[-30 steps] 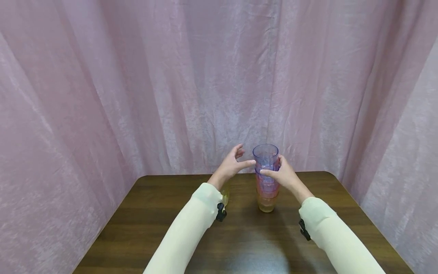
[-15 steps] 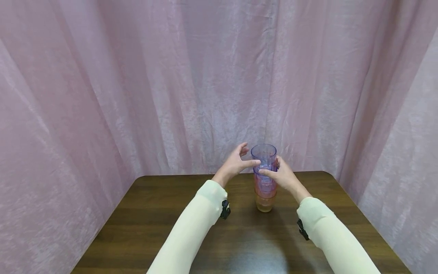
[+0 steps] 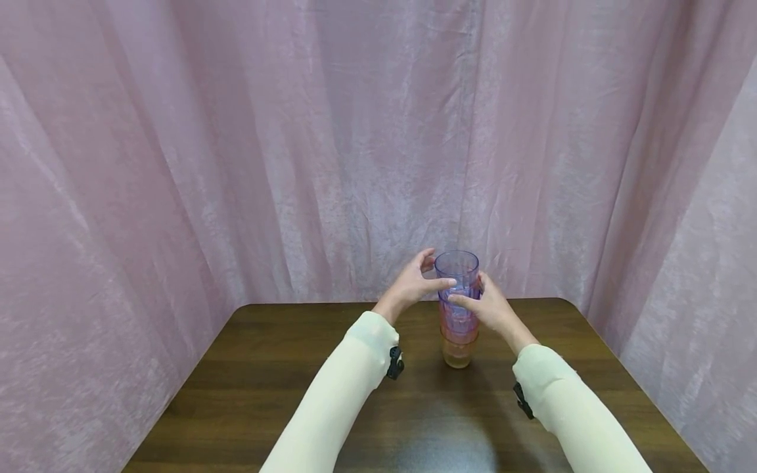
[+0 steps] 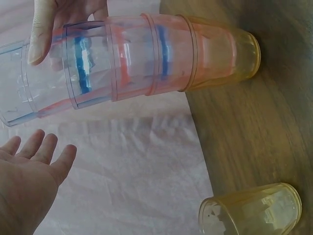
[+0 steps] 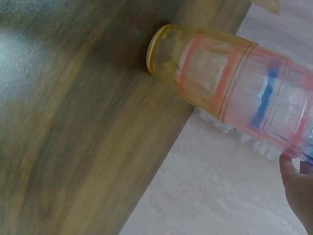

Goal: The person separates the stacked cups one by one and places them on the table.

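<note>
A tall stack of several nested see-through plastic cups (image 3: 458,325) stands upright on the table, yellow at the bottom, pink and blue above. My right hand (image 3: 495,310) grips the stack from the right side, thumb in front and fingers behind. On the other side, my left hand (image 3: 414,284) is held beside the top blue cup (image 3: 457,264), thumb and fingers spread apart around it. In the left wrist view, a gap shows between the left fingers (image 4: 64,161) and the stack. The right wrist view shows the yellow bottom cup (image 5: 195,73) resting on the wood.
A separate yellow cup (image 4: 254,211) stands on the table to the left of the stack; in the head view the left arm hides it. The dark wooden table (image 3: 248,394) ends at a pink curtain (image 3: 355,131) behind.
My left hand has moved right, closer to the top cup, and its arm now covers the separate yellow cup. The right hand stays at the stack.
</note>
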Demonstrator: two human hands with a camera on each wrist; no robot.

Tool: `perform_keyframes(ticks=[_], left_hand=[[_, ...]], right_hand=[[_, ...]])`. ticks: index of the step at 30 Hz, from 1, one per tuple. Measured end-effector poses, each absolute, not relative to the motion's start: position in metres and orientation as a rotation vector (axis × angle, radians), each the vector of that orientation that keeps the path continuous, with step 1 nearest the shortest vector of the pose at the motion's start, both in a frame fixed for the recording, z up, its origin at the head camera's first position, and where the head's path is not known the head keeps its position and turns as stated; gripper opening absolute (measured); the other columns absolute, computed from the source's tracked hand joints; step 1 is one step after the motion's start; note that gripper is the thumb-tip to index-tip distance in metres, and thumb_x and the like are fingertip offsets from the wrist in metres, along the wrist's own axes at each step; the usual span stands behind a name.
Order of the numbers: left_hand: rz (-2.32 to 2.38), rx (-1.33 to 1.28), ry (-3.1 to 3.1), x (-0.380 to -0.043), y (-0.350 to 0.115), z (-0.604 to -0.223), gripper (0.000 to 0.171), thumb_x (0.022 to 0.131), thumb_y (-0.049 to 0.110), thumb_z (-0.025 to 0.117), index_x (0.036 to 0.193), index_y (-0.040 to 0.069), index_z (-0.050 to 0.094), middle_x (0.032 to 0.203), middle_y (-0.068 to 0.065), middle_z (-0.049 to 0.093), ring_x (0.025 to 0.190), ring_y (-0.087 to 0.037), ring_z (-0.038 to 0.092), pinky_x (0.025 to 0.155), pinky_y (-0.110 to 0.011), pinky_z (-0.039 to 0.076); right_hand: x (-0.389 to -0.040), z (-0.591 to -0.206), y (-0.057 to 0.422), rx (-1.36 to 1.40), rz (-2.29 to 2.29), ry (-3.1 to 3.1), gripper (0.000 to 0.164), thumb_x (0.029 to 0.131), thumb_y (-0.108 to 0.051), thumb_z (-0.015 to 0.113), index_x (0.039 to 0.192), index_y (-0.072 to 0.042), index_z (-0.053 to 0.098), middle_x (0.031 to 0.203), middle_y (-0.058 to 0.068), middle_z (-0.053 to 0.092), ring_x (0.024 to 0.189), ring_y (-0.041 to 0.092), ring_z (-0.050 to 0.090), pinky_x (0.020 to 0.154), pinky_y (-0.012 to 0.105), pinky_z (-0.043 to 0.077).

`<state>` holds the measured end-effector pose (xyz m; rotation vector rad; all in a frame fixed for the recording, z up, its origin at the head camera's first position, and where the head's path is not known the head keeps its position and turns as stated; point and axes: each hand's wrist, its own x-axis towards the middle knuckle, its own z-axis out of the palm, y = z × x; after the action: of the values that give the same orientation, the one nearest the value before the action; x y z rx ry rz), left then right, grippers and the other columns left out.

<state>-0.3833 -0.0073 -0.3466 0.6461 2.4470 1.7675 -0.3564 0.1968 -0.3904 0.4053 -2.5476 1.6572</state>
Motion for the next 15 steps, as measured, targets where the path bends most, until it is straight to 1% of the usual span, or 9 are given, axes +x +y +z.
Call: perform_keyframes(ticks=[6, 12, 15], left_hand=[[1.768, 0.630, 2.465, -0.384, -0.005, -0.347, 0.096, 0.081, 0.034, 0.084, 0.157, 0.015, 0.027, 0.152, -0.012, 0.041, 0.140, -0.029, 0.039, 0.112, -0.047, 0.034], [1.784, 0.658, 2.460, -0.386, -0.001, -0.349, 0.093, 0.082, 0.029, 0.083, 0.155, 0.011, 0.030, 0.148, -0.012, 0.046, 0.136, -0.029, 0.044, 0.111, -0.045, 0.036], [1.782, 0.672, 2.462, -0.386, 0.001, -0.349, 0.091, 0.082, 0.027, 0.082, 0.155, 0.009, 0.030, 0.148, -0.013, 0.046, 0.135, -0.028, 0.044, 0.111, -0.043, 0.037]], right_hand=[[-0.354, -0.392, 0.195, 0.406, 1.679, -2.514, 0.093, 0.090, -0.041, 0.074, 0.157, -0.009, 0.018, 0.149, 0.022, 0.042, 0.134, 0.043, 0.043, 0.108, 0.060, 0.034], [-0.336, -0.375, 0.188, 0.418, 1.736, -2.486, 0.086, 0.093, -0.027, 0.072, 0.156, -0.002, 0.019, 0.147, 0.027, 0.041, 0.133, 0.047, 0.041, 0.108, 0.062, 0.033], [-0.326, -0.367, 0.185, 0.440, 1.729, -2.482, 0.082, 0.095, -0.022, 0.070, 0.154, 0.001, 0.019, 0.147, 0.029, 0.041, 0.132, 0.048, 0.042, 0.108, 0.061, 0.034]])
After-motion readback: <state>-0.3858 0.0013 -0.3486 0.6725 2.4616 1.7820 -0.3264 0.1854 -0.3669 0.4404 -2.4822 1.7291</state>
